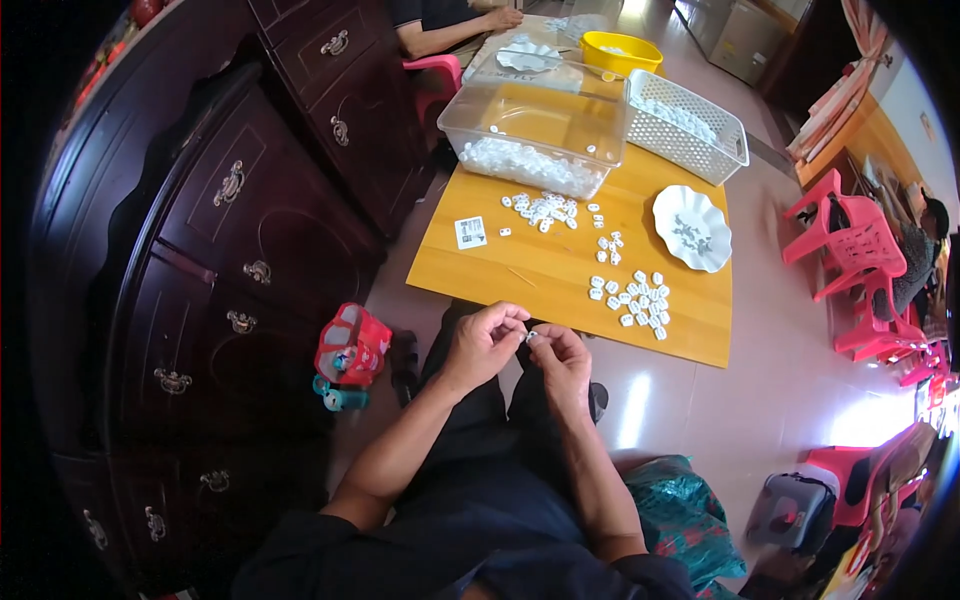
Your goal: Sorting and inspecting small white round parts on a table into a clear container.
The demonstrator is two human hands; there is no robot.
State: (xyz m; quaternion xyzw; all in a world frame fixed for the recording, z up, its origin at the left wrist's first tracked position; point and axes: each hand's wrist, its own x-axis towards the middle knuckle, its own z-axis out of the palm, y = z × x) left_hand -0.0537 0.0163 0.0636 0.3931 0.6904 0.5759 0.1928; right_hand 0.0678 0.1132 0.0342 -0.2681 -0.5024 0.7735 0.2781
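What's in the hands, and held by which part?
A small white piece, in the fingertips of the right hand, left hand beside it; gripped part too small to tell.

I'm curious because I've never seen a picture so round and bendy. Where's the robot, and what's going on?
There's no robot, just a person's bare left hand and right hand. A wide-looking camera on the person's head took the picture looking down, so straight edges bend near the rim.

On the yellow-brown wooden table are loose small white pieces, a clear plastic bin, a white plastic basket with holes and a wavy-edged white plate with grey bits.

The right hand pinches a tiny white piece. The left hand's fingertips are very near, but it's too small to tell whether they grip it too.
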